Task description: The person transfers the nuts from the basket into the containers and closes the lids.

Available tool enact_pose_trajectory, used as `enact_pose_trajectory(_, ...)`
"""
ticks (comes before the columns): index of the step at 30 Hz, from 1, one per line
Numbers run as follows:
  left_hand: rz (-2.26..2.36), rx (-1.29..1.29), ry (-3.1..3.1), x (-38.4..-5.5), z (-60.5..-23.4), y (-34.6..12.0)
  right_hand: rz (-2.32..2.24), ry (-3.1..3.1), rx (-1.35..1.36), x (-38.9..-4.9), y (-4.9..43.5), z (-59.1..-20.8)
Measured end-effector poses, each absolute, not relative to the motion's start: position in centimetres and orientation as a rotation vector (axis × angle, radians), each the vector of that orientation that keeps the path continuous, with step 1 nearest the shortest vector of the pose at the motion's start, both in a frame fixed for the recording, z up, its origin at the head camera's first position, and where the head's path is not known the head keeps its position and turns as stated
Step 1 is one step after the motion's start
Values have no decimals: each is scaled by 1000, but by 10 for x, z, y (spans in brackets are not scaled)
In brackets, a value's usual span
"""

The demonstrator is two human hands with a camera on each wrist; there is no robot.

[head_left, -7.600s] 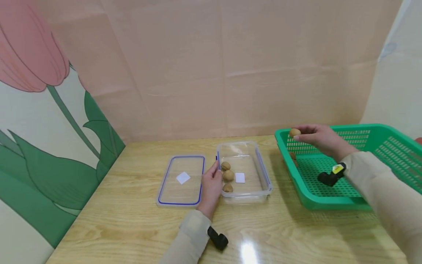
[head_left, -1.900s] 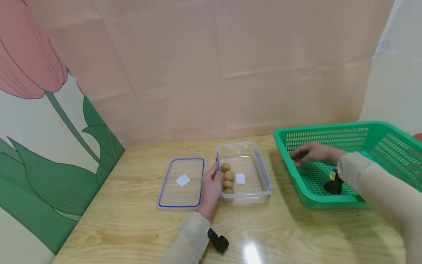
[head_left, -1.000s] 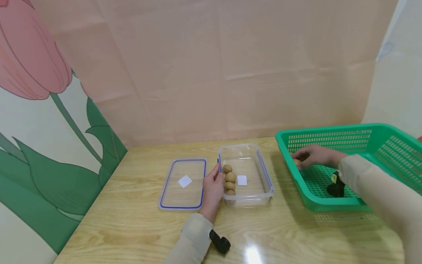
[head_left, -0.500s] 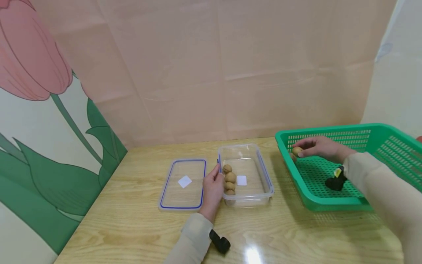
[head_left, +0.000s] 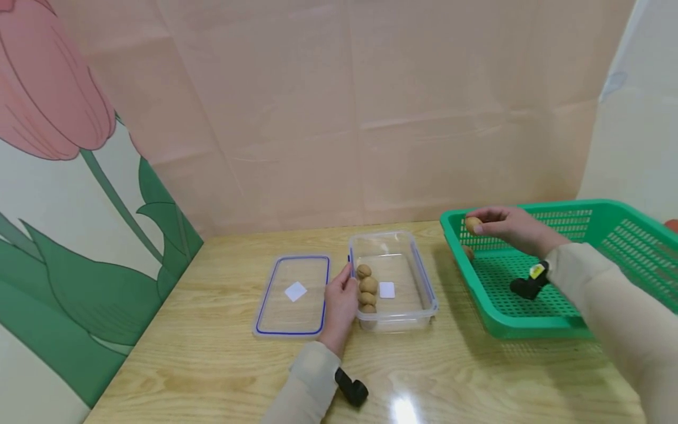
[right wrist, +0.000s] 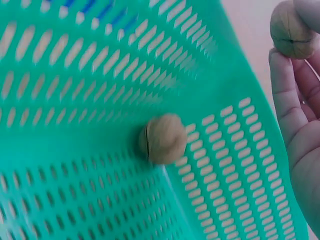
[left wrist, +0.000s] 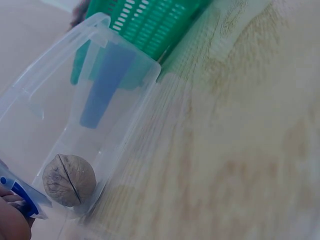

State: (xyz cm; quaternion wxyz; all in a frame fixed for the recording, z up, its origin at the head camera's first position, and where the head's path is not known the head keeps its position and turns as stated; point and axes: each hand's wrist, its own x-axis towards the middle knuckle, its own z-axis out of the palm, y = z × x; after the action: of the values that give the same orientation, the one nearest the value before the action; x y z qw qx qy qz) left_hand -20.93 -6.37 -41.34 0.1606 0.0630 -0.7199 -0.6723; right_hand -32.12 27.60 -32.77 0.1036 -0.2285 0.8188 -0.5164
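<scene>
My right hand (head_left: 521, 228) pinches a walnut (head_left: 473, 225) between thumb and fingers at the left rim of a green plastic basket (head_left: 479, 294). The right wrist view shows this held walnut (right wrist: 291, 30) at the upper right, and another walnut (right wrist: 166, 139) in a basket corner. In the head view the one left in the basket is partly hidden. My left hand (head_left: 341, 300) holds the left side of a clear food container (head_left: 394, 317) by its blue-edged flap. Several walnuts (head_left: 368, 285) line the container's left wall; one walnut (left wrist: 69, 180) shows in the left wrist view.
Left of the container a clear lid (head_left: 291, 312) with a blue seal and a white square lies on the wooden table (head_left: 212, 365). A white square label (head_left: 387, 290) shows in the container. A papered wall stands behind.
My right hand has reached into the basket, taken hold of a walnut and lifted it to the rim. Over the longer span, another walnut was added to the container's row. The left hand stays put.
</scene>
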Motion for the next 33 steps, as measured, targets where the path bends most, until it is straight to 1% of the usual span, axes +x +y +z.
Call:
enact_pose_trajectory(7,-1941,205,-2084,-209,-412,-64,-1745,2325,-619,-316,256,-317)
enact_pose_trajectory(15,-1947,212,-2079,-209,-411,-65,-2036,2170,-545,-303,221,-302)
enact_pose_trajectory(21,-1951,231,-2096,-209,-413,-65,-2201,2001,-546,-294,196,-296)
enact_pose_trajectory(33,-1930,169,-2080,-210,-416,-65,-1971,2232,-352,-279,154,-293)
